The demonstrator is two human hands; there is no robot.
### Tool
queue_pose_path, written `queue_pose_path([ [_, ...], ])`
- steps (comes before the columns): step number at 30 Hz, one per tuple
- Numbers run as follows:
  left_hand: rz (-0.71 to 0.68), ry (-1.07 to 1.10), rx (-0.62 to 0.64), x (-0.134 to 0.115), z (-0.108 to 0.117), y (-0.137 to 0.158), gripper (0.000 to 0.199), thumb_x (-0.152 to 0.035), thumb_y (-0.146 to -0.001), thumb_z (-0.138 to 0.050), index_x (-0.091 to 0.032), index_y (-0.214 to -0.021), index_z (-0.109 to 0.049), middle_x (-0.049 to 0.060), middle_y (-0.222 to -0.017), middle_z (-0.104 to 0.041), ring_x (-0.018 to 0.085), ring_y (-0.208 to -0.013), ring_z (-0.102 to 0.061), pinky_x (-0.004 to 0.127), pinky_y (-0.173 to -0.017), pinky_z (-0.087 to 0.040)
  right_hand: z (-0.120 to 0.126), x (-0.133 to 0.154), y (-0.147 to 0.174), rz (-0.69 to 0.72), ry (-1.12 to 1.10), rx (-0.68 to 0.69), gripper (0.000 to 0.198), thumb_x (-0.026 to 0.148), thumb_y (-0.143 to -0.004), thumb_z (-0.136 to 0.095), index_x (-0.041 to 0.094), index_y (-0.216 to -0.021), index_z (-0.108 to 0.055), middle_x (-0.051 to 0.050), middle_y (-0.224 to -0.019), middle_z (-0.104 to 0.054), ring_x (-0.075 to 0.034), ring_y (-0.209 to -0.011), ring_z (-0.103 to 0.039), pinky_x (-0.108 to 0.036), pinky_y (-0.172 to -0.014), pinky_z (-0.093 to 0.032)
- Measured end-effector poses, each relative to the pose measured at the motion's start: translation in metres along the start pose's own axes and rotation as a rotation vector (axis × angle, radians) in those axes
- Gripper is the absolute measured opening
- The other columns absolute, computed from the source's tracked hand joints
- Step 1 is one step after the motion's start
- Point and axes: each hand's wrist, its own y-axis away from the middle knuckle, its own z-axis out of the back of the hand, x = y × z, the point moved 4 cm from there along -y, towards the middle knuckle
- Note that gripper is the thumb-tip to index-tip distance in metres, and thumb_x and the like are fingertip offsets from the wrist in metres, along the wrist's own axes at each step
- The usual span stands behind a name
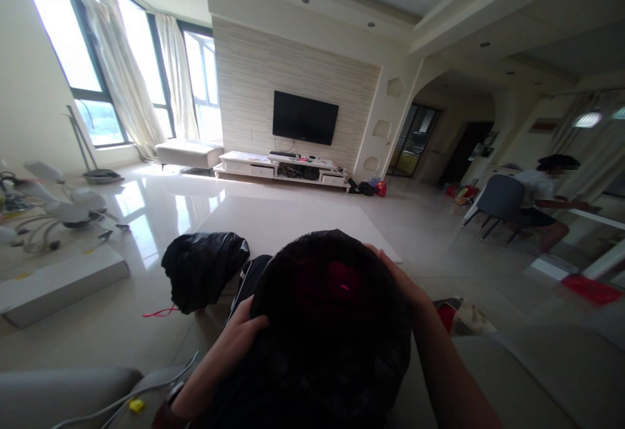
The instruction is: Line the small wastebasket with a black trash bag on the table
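We've got a black bag (336,364) in front of us, lower ctr of the frame, its round mouth facing up toward us. Something dark red (339,276) shows inside, too dim to ID. Our L hand (244,321) is on the bag's rim at lower ctr-left, thumb over the edge, fingers grasping the plastic; the fingertips are mostly hidden. Our R hand (393,273) is up against the upper right side of the bag, approx. mid-frame; its fingers go behind the plastic, so we can't tell how tightly they're clenched. There's a watch (174,392) on our L wrist, btm left.

Just beyond our L hand, left of ctr, a second black bag (202,269) sits w/ a red strip (160,312) trailing off its lower left. A white box (68,286) lies on the floor at far left, and a grey cable (117,408) w/ a yellow tab (137,406) runs along the btm left. Upper ctr: TV (305,118) on the wall, white cabinet (241,167) below. At right, a person (532,185) sits on a grey chair (500,198) at a white bench (603,219).
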Motion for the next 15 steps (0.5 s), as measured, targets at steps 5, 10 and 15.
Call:
queue_pose_path([
  [5, -0.047, -0.005, -0.007, 0.006, 0.001, -0.002, 0.045, -0.030, -0.066, -0.071, -0.019, -0.109, -0.075, 0.008, -0.112, -0.076, 0.034, -0.103, -0.067, 0.045, -0.095, -0.052, 0.007, -0.010, -0.014, -0.075, 0.093, -0.106, 0.071, 0.080, -0.094, -0.048, 0.025, -0.131, -0.071, -0.008, -0.137, -0.072, -0.028, -0.133, -0.062, -0.047, -0.119, -0.043],
  [10, -0.080, 0.017, 0.025, -0.009, -0.007, -0.007, 0.027, -0.027, -0.058, -0.066, -0.019, -0.083, -0.073, 0.002, -0.076, -0.070, 0.028, -0.077, -0.063, 0.039, -0.073, -0.052, 0.034, 0.020, -0.007, 0.123, 0.342, -0.520, 0.054, 0.068, -0.093, -0.053, 0.020, -0.101, -0.075, -0.011, -0.113, -0.078, -0.030, -0.115, -0.069, -0.047, -0.104, -0.050],
  [15, -0.230, 0.011, -0.005, -0.017, -0.017, -0.012, 0.027, -0.025, -0.059, -0.061, -0.019, -0.083, -0.072, 0.001, -0.072, -0.069, 0.027, -0.077, -0.062, 0.041, -0.078, -0.052, -0.028, 0.054, 0.010, 0.321, 0.726, -0.423, 0.028, 0.038, -0.100, -0.052, 0.021, -0.089, -0.071, -0.007, -0.091, -0.075, -0.023, -0.087, -0.069, -0.035, -0.082, -0.052],
])
